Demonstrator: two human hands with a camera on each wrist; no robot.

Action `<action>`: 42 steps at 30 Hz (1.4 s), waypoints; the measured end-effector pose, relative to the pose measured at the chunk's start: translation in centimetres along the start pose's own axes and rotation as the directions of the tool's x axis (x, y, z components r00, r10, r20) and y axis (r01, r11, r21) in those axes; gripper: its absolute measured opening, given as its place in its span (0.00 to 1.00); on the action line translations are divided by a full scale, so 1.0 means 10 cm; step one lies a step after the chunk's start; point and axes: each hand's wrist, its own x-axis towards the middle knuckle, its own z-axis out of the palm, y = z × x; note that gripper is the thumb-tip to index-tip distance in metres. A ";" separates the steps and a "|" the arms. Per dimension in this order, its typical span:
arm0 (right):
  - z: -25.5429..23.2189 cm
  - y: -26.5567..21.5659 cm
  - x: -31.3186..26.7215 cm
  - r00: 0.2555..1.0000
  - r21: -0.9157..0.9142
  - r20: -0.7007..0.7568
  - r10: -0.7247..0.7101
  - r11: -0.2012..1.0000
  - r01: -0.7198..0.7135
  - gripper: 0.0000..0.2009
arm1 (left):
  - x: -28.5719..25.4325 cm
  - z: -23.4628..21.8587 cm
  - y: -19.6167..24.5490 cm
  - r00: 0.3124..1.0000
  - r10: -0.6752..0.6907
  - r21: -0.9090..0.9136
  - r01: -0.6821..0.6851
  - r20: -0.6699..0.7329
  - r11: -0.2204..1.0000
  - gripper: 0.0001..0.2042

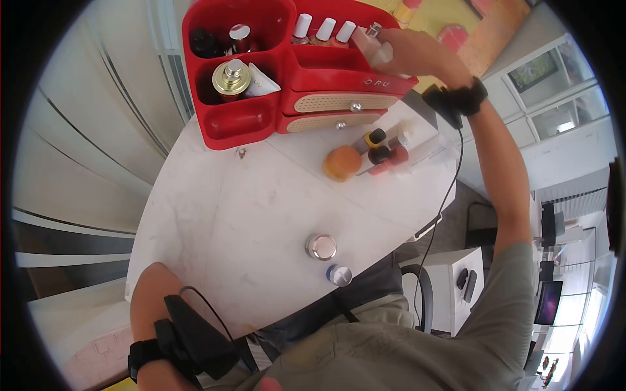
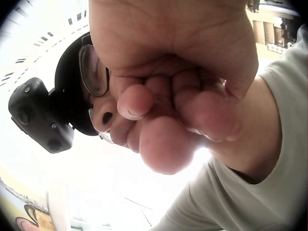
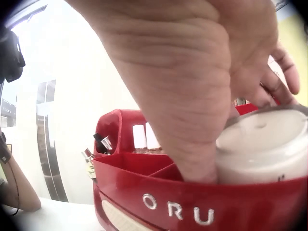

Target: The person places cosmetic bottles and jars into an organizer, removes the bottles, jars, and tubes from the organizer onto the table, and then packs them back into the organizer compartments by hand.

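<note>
At the right end of the red organizer (image 1: 235, 133), my right hand (image 1: 414, 55) has its fingers and thumb around a pale bottle (image 1: 367, 47) with a silver top. The right wrist view shows this hand (image 3: 192, 82) reaching over the organizer's rim (image 3: 125, 166), its thumb beside the pale container (image 3: 264, 144); its grip is partly hidden. My left hand (image 2: 178, 91) is raised near my face, fingers loosely curled with nothing seen in them. Only a fingertip of it shows at the head view's bottom edge.
Organizer compartments hold white-capped nail polish (image 1: 325, 29), a gold-topped bottle (image 1: 231, 78) and a white tube (image 1: 262, 81). On the marble table (image 1: 228, 195) lie an orange sponge (image 1: 343, 163), several small cosmetics (image 1: 379, 154), a silver-lidded jar (image 1: 322, 247) and a blue-sided jar (image 1: 339, 275).
</note>
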 end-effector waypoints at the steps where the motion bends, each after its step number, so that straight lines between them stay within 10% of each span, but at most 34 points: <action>1: 0.09 0.05 -0.02 0.991 -0.037 -0.129 -0.028 0.999 0.023 0.29 | 0.00 -0.01 -0.05 0.998 0.060 0.010 -0.060 0.017 0.998 0.17; 6: 0.34 0.02 -0.17 0.835 -0.004 -0.550 -0.003 1.000 0.001 0.28 | 0.01 0.03 -0.04 0.998 0.065 -0.009 -0.065 0.002 0.998 0.17; 28: 0.43 -0.03 -0.37 0.730 0.197 -0.669 0.137 0.980 -0.003 0.26 | 0.07 -0.01 0.17 0.999 -0.019 -0.045 0.021 0.045 0.999 0.18; 42: 0.44 0.26 -0.53 0.657 0.098 -0.710 -0.253 0.889 0.447 0.11 | 0.04 0.05 -0.01 1.000 -0.005 -0.072 0.007 0.024 0.997 0.20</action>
